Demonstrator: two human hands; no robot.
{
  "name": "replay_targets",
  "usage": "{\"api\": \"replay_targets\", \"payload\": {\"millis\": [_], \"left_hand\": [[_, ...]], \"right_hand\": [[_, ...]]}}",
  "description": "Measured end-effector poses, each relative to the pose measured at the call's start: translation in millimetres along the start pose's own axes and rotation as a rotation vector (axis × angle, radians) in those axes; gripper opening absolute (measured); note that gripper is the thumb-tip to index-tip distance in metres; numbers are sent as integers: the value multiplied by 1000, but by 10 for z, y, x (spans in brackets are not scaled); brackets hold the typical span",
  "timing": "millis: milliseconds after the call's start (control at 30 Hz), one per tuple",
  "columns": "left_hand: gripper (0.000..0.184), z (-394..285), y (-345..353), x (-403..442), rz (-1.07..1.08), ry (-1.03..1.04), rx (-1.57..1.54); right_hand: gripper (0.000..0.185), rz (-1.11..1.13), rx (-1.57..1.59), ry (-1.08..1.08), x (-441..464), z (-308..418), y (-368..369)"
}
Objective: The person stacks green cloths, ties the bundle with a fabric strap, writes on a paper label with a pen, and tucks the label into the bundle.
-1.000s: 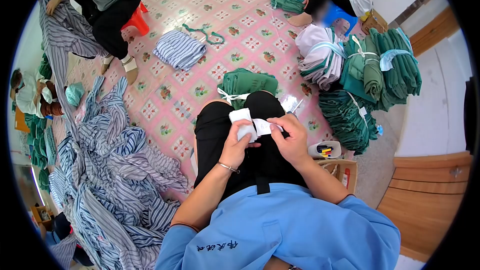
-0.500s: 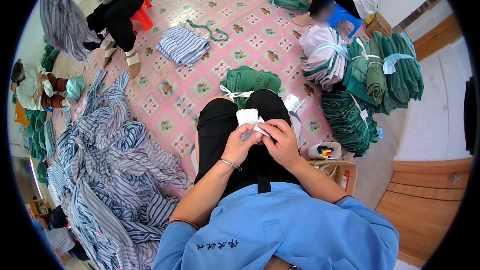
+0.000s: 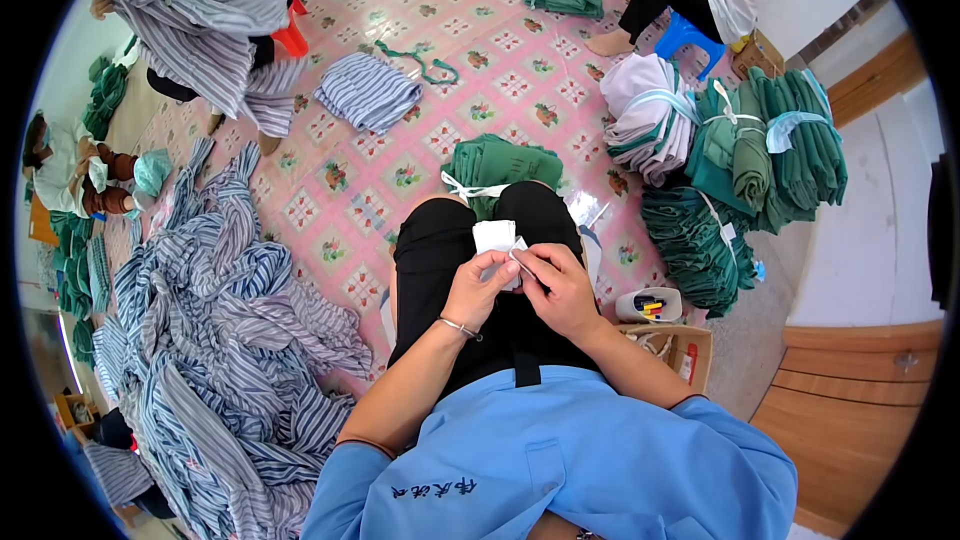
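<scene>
Over my lap, my left hand (image 3: 480, 287) and my right hand (image 3: 560, 288) meet at the fingertips. Both pinch a small white slip (image 3: 518, 247), paper or cloth, which is partly covered by my fingers. Just beyond the left fingertips shows a flat stack of white slips (image 3: 493, 234); whether the left hand holds it or it rests on my leg, I cannot tell. Past my knees a folded green cloth bundle (image 3: 500, 162), tied with a white strip, sits on the floor.
To the left spreads a big heap of striped garments (image 3: 230, 340). Tied green bundles (image 3: 795, 155) are piled at the right, above a small tub of pens (image 3: 650, 305) and a cardboard box (image 3: 695, 355). Co-workers sit around; one lifts a striped garment (image 3: 190, 20).
My fingers have shifted slightly on the white slip, which now shows less. A co-worker at upper left has swung a striped garment rightward and spread it. The co-worker at upper right has raised an arm.
</scene>
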State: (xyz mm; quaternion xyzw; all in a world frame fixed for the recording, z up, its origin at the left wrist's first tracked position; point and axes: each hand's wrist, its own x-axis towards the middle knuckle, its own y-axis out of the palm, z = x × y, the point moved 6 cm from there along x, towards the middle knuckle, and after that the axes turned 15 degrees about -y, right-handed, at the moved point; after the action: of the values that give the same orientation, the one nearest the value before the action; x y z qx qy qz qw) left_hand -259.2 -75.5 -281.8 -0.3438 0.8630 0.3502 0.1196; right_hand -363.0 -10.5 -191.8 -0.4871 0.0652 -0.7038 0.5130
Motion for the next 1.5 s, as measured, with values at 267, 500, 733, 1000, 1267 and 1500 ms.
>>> {"api": "replay_targets", "payload": {"millis": [267,500,733,1000,1267,1500], "left_hand": [[16,1,-5,-5,2,15,32],[17,-16,0,-14,-8,33,54],[15,-26,6,-14,-29,32,62],[12,22,-25,10,-24,-32,10],[5,126,-84,33,70,-111,13],[7,-15,230,-111,304,29,374]], "right_hand": [[35,19,-35,-20,29,22,-5],[35,15,-12,0,5,-5,10],[36,29,-1,18,2,-5,9],[26,-30,175,133,-4,-43,-54],[20,-569,446,697,-340,-717,-358],[29,-516,549,568,-182,-697,-667]]}}
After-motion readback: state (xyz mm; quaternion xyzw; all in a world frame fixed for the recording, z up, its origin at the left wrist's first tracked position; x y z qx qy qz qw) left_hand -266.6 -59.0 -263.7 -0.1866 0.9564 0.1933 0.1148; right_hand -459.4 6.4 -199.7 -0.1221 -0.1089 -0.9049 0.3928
